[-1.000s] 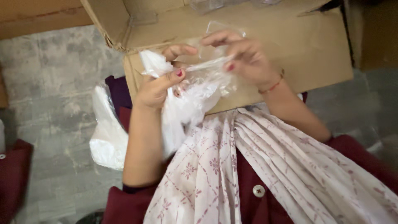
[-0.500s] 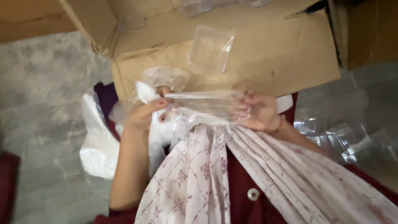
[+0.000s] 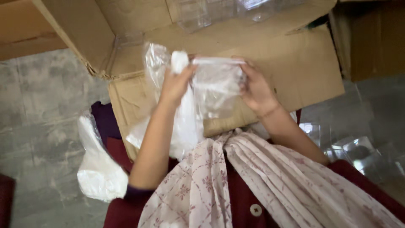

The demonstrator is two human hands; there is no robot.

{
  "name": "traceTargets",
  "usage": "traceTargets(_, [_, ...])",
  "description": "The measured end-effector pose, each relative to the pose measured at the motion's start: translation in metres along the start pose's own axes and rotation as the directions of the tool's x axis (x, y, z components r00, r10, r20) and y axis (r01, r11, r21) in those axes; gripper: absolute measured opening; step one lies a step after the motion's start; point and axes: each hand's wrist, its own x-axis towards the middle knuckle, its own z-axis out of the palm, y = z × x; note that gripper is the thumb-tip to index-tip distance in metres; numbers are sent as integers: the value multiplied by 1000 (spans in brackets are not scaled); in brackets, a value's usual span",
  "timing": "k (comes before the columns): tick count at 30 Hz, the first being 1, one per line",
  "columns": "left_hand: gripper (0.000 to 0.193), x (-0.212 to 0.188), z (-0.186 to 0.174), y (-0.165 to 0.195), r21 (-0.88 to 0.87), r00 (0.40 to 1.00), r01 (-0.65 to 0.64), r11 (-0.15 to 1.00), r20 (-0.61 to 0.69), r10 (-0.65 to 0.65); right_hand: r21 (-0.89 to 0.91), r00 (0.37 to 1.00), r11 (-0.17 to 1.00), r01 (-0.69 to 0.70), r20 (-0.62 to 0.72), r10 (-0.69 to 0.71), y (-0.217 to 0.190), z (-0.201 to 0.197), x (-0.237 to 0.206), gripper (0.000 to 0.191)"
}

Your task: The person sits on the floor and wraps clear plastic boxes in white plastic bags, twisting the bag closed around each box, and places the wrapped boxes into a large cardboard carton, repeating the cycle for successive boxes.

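My left hand [image 3: 176,84] and my right hand [image 3: 255,86] hold up a clear plastic bag [image 3: 216,86] between them, each pinching a top corner. My left hand also grips a white wad [image 3: 179,61] and a white plastic sheet [image 3: 185,122] that hangs down from it. The bag is stretched flat in front of a brown cardboard flap [image 3: 295,71]. A patterned white scarf [image 3: 236,181] over a maroon garment fills the bottom of the view.
An open cardboard box [image 3: 126,25] lies ahead with clear plastic containers [image 3: 198,14] inside. A white plastic bag [image 3: 99,169] rests on the grey floor at left. More clear plastic pieces [image 3: 358,152] lie at right.
Both hands have lifted the clear bag higher and spread it wider. The view has shifted, so the box flap sits lower and clear plastic pieces show at right.
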Motion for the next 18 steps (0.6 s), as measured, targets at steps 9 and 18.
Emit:
traceTargets(9, [31,-99,-3,37,204,991,-131,970,40,125,23,951,1000,0,308,-7,-11,9,-67,45])
traceTargets(18, [27,-62,-9,12,310,983,125,942,93,-161,-221,640,962,-159,719,271,56,11,-49,28])
